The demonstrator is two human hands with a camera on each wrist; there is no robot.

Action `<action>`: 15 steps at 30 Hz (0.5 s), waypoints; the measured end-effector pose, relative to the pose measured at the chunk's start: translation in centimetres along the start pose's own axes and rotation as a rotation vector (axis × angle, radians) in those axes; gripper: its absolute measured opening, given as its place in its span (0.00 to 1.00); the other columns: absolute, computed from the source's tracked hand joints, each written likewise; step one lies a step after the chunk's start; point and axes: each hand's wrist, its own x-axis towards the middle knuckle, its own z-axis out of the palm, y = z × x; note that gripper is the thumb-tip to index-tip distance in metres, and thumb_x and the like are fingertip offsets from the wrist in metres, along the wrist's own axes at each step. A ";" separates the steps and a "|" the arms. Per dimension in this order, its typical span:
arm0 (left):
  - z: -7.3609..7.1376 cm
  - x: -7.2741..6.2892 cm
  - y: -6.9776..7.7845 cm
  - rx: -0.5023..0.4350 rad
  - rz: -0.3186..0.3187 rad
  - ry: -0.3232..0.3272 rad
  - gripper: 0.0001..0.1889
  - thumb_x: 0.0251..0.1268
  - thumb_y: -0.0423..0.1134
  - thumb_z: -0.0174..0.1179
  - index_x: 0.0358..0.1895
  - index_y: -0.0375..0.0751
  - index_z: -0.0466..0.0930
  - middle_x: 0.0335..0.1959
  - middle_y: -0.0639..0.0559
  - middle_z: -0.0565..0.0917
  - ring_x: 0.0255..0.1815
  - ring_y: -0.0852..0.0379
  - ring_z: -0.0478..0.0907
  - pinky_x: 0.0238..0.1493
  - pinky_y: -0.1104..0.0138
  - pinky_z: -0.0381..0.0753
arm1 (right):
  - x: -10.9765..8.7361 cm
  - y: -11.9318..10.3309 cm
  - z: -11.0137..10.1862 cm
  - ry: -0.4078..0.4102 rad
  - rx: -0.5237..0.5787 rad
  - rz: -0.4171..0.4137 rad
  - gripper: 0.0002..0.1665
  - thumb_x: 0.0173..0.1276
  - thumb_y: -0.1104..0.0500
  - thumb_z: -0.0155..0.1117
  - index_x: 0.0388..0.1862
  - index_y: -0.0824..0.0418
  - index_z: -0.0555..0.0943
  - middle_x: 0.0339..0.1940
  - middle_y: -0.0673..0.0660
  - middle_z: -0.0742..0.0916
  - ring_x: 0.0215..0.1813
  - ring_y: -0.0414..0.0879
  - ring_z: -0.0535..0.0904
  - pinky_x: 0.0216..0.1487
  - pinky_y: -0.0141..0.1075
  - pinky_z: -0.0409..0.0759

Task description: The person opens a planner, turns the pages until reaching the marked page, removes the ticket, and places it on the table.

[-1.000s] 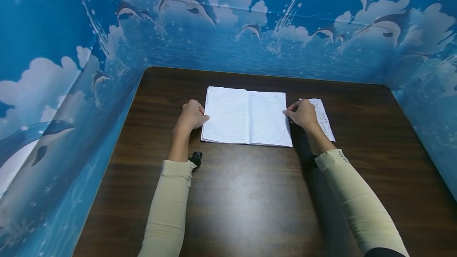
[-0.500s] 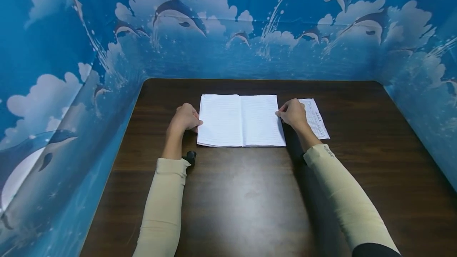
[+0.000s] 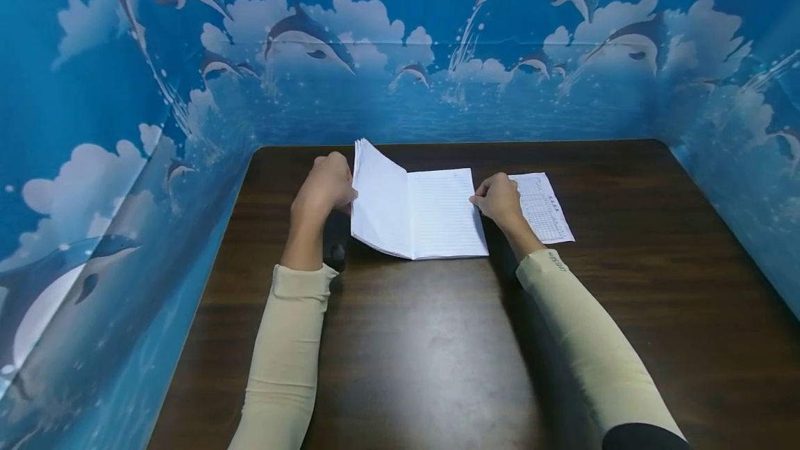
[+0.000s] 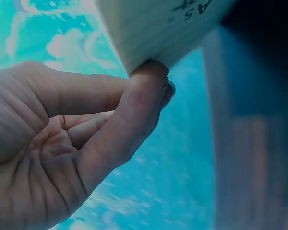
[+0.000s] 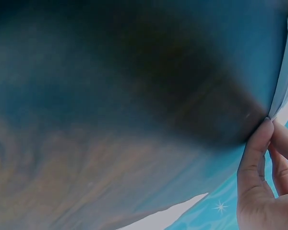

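Observation:
An open lined notebook (image 3: 440, 214) lies near the back of the brown table, its right half flat and its left half tilted up off the surface. My left hand (image 3: 323, 185) pinches the outer edge of that raised half between thumb and fingers. Close up in the left wrist view, the left hand (image 4: 105, 124) grips a corner of the notebook (image 4: 158, 33), with some dark lettering on the cover side. At the other outer edge, my right hand (image 3: 500, 200) pinches the right half. The right wrist view shows fingertips (image 5: 264, 129) closed on the notebook's edge.
A printed white sheet of paper (image 3: 542, 208) lies on the table (image 3: 425, 367) just right of the right hand, partly behind it. Blue dolphin-patterned cloth (image 3: 375, 96) stands along the table's back and sides.
The notebook's left half has risen from flat to tilted, lifted by my left hand. My right hand keeps its hold on the right edge. The head view has shifted slightly.

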 end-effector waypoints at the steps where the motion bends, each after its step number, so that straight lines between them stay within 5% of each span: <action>1: -0.1 -0.2 0.6 0.012 0.010 0.012 0.08 0.73 0.24 0.60 0.31 0.29 0.81 0.37 0.32 0.83 0.36 0.41 0.92 0.33 0.61 0.86 | 0.0 -0.1 0.2 -0.002 0.001 -0.007 0.09 0.73 0.63 0.74 0.34 0.67 0.90 0.32 0.64 0.90 0.29 0.49 0.83 0.30 0.36 0.76; 4: -0.2 -0.8 2.5 0.038 0.037 0.040 0.04 0.72 0.23 0.60 0.42 0.24 0.84 0.40 0.31 0.85 0.37 0.42 0.92 0.34 0.60 0.89 | 0.0 -0.5 0.9 -0.009 -0.002 -0.023 0.10 0.73 0.62 0.74 0.32 0.66 0.89 0.30 0.62 0.90 0.29 0.49 0.82 0.30 0.37 0.76; 9: 0.4 -0.8 5.7 0.082 0.069 0.058 0.17 0.72 0.22 0.61 0.62 0.22 0.78 0.49 0.30 0.85 0.41 0.39 0.92 0.34 0.58 0.91 | 0.0 -1.3 1.6 0.006 -0.001 -0.041 0.11 0.74 0.61 0.74 0.31 0.65 0.88 0.31 0.62 0.89 0.31 0.51 0.80 0.32 0.40 0.76; 15: 1.7 -0.3 8.8 0.139 0.121 0.024 0.20 0.73 0.21 0.60 0.66 0.22 0.76 0.55 0.28 0.85 0.32 0.45 0.93 0.27 0.65 0.88 | 0.1 -2.0 2.0 0.012 0.025 -0.054 0.10 0.73 0.61 0.74 0.33 0.65 0.89 0.33 0.62 0.90 0.32 0.52 0.82 0.35 0.43 0.79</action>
